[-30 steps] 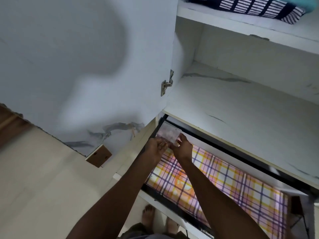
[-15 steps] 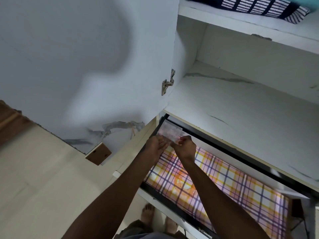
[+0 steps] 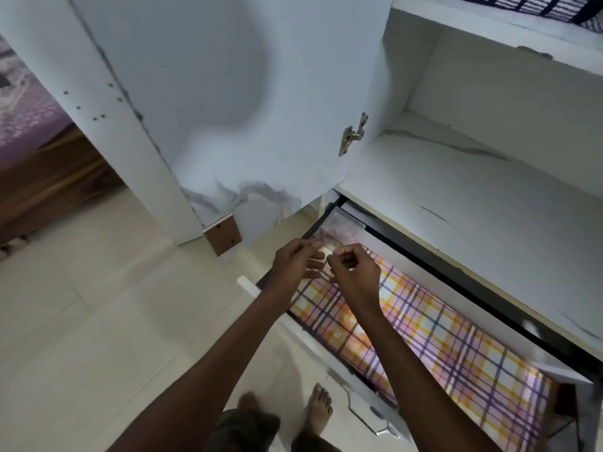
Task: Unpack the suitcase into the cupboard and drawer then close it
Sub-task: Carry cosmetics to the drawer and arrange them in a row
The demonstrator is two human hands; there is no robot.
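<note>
The white cupboard's drawer point(image 3: 313, 347) is pulled out and lined with pink, yellow and purple checked paper point(image 3: 456, 347). A small flat clear packet point(image 3: 341, 227) leans in the drawer's far left corner. My left hand point(image 3: 295, 261) and my right hand point(image 3: 355, 272) meet over that corner, fingertips pinched on the packet's near edge. The marbled cupboard shelf point(image 3: 456, 203) above the drawer is bare. The suitcase is out of view.
The cupboard door point(image 3: 228, 109) stands open to the left, on a metal hinge point(image 3: 352, 135). Striped folded cloth point(image 3: 522, 4) lies on the upper shelf. A bed with a purple cover point(image 3: 19, 109) stands at far left. My bare feet point(image 3: 319, 409) stand on pale floor tiles before the drawer front.
The packet has gone down into the drawer's far left corner, and both hands have drawn back a little toward me along it. My view has swung left and down.
</note>
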